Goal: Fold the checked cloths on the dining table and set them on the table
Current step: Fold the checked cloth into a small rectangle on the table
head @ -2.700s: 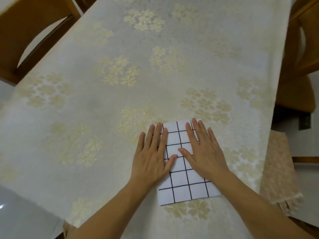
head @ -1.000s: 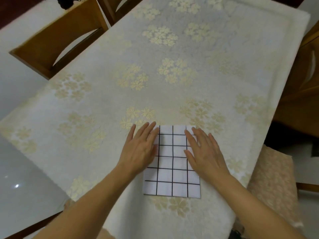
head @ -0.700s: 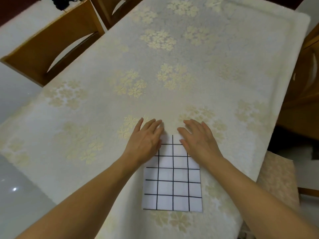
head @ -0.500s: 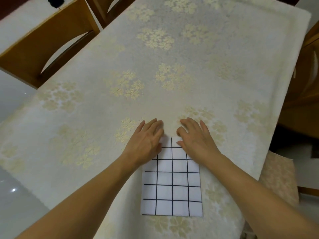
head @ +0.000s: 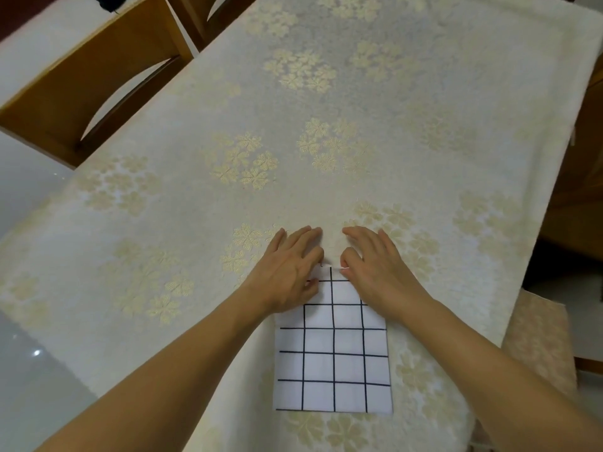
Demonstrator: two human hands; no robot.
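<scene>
Both hands have slid to the far edge of the checked cloth (head: 332, 353). Left hand (head: 290, 272) and right hand (head: 375, 265) pinch that edge; cloth flat on bench (head: 195, 223), mostly nearer than the hands.

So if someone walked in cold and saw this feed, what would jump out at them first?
Most likely the checked cloth, a white rectangle with a black grid, lying folded flat at the near edge of the table, stark against the pale floral tablecloth. Next, the left hand and right hand side by side at its far edge, thumbs on the cloth and fingers reaching past it. A wooden chair stands at far left.
</scene>
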